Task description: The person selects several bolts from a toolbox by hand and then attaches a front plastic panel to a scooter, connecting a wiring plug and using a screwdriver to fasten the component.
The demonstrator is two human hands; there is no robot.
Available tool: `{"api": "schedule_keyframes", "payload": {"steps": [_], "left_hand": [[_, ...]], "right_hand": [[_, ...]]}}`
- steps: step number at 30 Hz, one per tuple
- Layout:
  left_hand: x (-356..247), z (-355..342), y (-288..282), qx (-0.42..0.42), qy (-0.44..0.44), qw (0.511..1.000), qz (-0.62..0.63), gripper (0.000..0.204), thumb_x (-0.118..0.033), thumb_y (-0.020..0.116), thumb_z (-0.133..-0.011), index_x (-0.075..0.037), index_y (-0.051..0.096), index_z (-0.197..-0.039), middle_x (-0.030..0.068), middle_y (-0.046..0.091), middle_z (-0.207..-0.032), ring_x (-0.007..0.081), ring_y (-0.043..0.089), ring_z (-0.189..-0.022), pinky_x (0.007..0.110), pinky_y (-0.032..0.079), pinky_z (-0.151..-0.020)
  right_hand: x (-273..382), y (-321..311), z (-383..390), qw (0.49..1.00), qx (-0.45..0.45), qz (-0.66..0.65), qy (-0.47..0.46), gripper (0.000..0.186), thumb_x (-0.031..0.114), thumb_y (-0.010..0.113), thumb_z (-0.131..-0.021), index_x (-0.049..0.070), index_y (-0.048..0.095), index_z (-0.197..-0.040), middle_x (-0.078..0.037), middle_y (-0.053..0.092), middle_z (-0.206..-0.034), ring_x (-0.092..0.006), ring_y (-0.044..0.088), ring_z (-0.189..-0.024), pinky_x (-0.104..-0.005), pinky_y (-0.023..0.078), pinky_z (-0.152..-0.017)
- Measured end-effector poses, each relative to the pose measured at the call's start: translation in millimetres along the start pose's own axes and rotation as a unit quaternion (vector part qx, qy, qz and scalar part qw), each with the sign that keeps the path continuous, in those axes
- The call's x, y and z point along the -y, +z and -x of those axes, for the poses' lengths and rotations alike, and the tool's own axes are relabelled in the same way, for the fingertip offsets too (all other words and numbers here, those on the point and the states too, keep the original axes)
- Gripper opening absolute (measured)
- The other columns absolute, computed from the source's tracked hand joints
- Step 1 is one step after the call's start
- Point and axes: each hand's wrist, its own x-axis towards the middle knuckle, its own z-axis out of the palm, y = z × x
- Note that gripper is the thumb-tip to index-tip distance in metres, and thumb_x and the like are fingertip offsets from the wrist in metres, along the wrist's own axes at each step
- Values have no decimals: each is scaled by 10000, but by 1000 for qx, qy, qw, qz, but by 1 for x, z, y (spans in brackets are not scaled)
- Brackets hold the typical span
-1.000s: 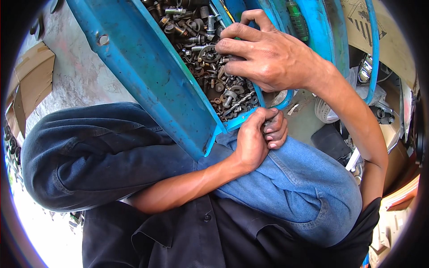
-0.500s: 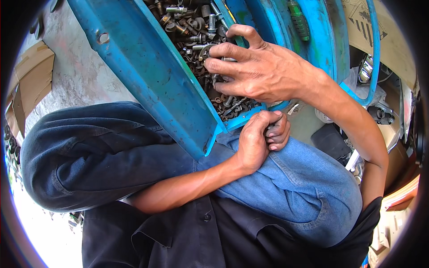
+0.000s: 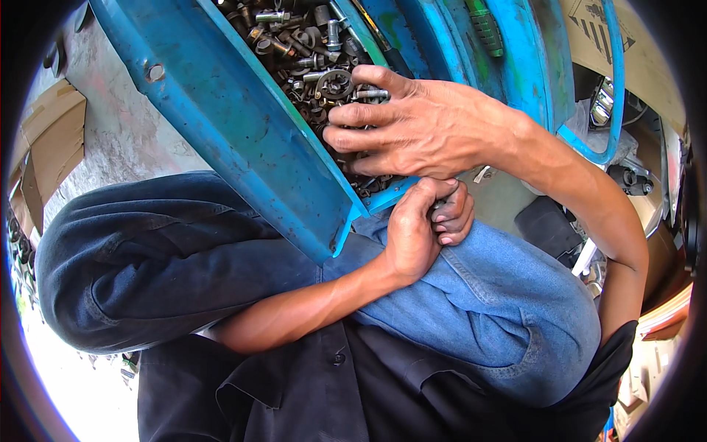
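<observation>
Presently, a mixed lot of bolts (image 3: 294,51), nuts and washers, loose, heaped in a blue toolbox (image 3: 221,140) on the far side of the lap. One round metal piece (image 3: 336,84) among them, just left of the right hand (image 3: 427,125).

Right hand: entering from the right, over the near end of the heap; fingers parted and half bent, thumb hidden. No piece seen in its hold; contact with the heap cannot be told.

Left hand (image 3: 420,228): curled into a fist, just beside the near end of the toolbox, over the jeans (image 3: 508,309). Contents, if any, concealed.

Progress: toolbox open, bolts exposed, right hand in place over them; handling of the heap appears under way and unfinished. Outstanding: the heap lies jumbled, no sorted groups showing; no piece is seen lifted clear. Anything picked out and kept in the fist cannot be confirmed.

Also present: one green handle (image 3: 486,29), far right within the toolbox; one piece of cardboard (image 3: 55,132), far left.
</observation>
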Motion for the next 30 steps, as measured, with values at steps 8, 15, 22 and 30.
{"api": "schedule_keyframes", "payload": {"steps": [8, 15, 22, 30], "left_hand": [[-4, 14, 12, 51, 24, 989, -137, 435, -268, 384, -985, -110, 296, -590, -1, 290, -554, 131, 268, -529, 299, 253, -537], [-12, 12, 34, 147, 60, 964, -212, 471, -291, 427, -959, -66, 354, -552, 30, 368, -530, 144, 317, -543, 322, 258, -550], [8, 4, 21, 164, 118, 978, -55, 298, -317, 491, -1005, -69, 540, -847, -17, 468, -699, 85, 426, -617, 278, 325, -537], [-3, -91, -28, 295, 198, 935, 14, 317, -364, 471, -1029, -111, 584, -876, -15, 542, -780, 117, 526, -710, 265, 417, -670]], "right_hand": [[6, -3, -14, 995, -55, -82, -7, 72, 220, 671, -738, 166, 696, -698, 10, 593, -977, -171, 557, -1098, -476, 333, -1134], [13, 7, -13, 995, -62, -72, 22, 156, 248, 659, -676, 193, 613, -537, 30, 541, -800, -166, 563, -902, -466, 421, -965], [30, -6, -19, 995, 21, -57, 78, 187, 206, 621, -680, 62, 689, -779, -99, 610, -888, -310, 586, -951, -666, 411, -949], [29, -1, -19, 934, 347, -51, 63, 479, 273, 451, -900, 51, 593, -1299, -182, 539, -1355, -409, 379, -1370, -687, 159, -1196]]}}
